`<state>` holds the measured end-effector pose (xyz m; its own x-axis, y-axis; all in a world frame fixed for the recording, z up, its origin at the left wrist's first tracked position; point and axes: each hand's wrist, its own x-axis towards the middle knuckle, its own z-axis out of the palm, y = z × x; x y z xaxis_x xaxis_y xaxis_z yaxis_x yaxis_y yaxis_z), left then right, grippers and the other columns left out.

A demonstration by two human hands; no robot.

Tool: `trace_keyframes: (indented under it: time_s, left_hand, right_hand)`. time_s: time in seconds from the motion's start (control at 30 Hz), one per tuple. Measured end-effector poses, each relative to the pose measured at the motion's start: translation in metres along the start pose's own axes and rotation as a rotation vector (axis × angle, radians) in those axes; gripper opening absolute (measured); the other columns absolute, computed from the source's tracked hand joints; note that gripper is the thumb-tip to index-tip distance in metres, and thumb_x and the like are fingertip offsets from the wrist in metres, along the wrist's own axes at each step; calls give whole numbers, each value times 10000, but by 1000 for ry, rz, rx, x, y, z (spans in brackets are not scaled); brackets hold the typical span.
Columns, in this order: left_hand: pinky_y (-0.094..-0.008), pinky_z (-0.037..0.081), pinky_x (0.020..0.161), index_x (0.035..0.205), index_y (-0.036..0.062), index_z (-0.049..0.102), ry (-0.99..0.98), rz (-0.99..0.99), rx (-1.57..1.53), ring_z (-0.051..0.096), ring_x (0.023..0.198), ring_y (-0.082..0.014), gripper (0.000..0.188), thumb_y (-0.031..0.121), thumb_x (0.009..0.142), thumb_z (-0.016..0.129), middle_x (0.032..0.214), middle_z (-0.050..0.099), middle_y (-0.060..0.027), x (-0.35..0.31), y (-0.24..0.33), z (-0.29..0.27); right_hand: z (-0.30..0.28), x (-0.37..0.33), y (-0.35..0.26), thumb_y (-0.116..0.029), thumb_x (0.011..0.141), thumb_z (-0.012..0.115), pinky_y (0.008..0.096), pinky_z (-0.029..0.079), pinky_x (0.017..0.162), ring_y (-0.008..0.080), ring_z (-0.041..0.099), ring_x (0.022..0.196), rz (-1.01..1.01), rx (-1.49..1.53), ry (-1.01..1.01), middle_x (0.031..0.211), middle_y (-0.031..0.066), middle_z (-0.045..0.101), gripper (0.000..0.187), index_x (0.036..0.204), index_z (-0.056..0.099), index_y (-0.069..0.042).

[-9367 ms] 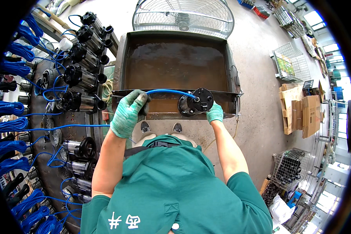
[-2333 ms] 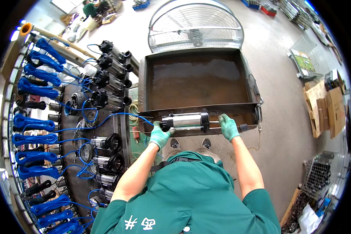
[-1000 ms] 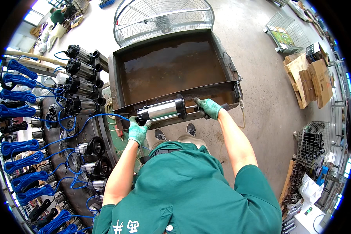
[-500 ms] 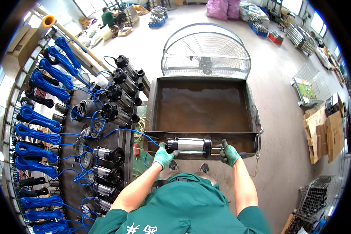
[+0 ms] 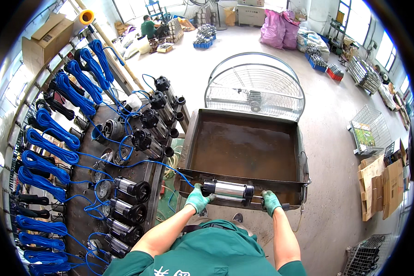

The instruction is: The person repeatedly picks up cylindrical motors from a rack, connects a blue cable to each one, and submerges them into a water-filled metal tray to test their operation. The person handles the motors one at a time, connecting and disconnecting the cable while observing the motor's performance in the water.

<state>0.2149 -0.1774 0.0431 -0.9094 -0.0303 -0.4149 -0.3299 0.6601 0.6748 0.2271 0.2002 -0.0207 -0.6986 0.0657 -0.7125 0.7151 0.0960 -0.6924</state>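
Note:
A submersible pump [image 5: 229, 190], a shiny steel cylinder with black ends, lies crosswise over the near section of a metal water tank [image 5: 195, 138]. A blue cable [image 5: 145, 161] runs from its left end to the bench. My left hand [image 5: 198, 199], in a green glove, is closed around that end, thumb toward the steel body. Just right of the black right end is my right hand [image 5: 271, 202], also gloved, with fingers curled. Something small and dark shows at its fingertips, too unclear to name. A narrow gap separates that hand from the pump body.
On the left, a dark bench [image 5: 85, 184] carries several similar pumps [image 5: 132, 187] and coiled blue cables [image 5: 50, 143]. Behind the tank stands a round wire fan guard [image 5: 255, 87]. Flattened cardboard [image 5: 391, 184] and wire baskets [image 5: 370, 129] are at the right. Another person [image 5: 149, 28] sits far back.
The whole view has tipped, so the scene sits lower. A thin rod visible between my right hand and the pump earlier is now hard to see. My left hand keeps its hold.

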Motion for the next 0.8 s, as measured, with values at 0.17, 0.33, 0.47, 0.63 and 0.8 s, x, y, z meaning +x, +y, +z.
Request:
trace_keyframes:
  time_s: [0.17, 0.33, 0.47, 0.63, 0.8]
  left_hand:
    - [-458, 540, 925, 1306, -24, 471, 12, 15, -40, 710, 1048, -396, 746, 349, 825, 902, 1116, 729, -244, 2, -15, 4]
    - [-454, 542, 926, 1305, -23, 477, 22, 47, -34, 709, 1038, -392, 753, 358, 819, 908, 1113, 730, -239, 2, -8, 4]
    - [-453, 543, 925, 1284, -19, 489, 8, 38, -9, 711, 1036, -384, 732, 356, 816, 911, 1112, 732, -234, 5, -2, 4]
    - [-455, 544, 920, 1265, -14, 492, 10, 14, -15, 713, 1036, -376, 711, 349, 819, 910, 1112, 734, -225, -2, -3, -2]
    - [-449, 539, 930, 1281, -15, 480, 9, 11, -46, 712, 1035, -365, 716, 332, 825, 909, 1116, 736, -216, 2, -4, 3]
  right_hand:
    - [-11, -53, -36, -358, 1074, 623, 371, 566, 636, 184, 627, 681, 24, 345, -319, 838, 70, 642, 325, 1105, 578, -38]
    - [-24, -23, -17, -497, 1066, 585, 354, 561, 640, 190, 630, 651, 86, 218, -298, 778, 92, 644, 503, 1029, 644, 1]
    - [-20, 18, 6, -510, 1070, 525, 443, 579, 730, 320, 713, 792, -49, -247, 8, 849, 142, 719, 523, 1067, 700, -18]
    - [-20, -36, -27, -235, 1035, 589, 455, 531, 1029, 420, 666, 1168, -725, -818, 54, 1220, 222, 724, 342, 1332, 650, -77]
    - [-28, -20, -3, -280, 1057, 606, 413, 606, 833, 388, 741, 894, -795, -765, 55, 978, 153, 781, 334, 1287, 704, -59]
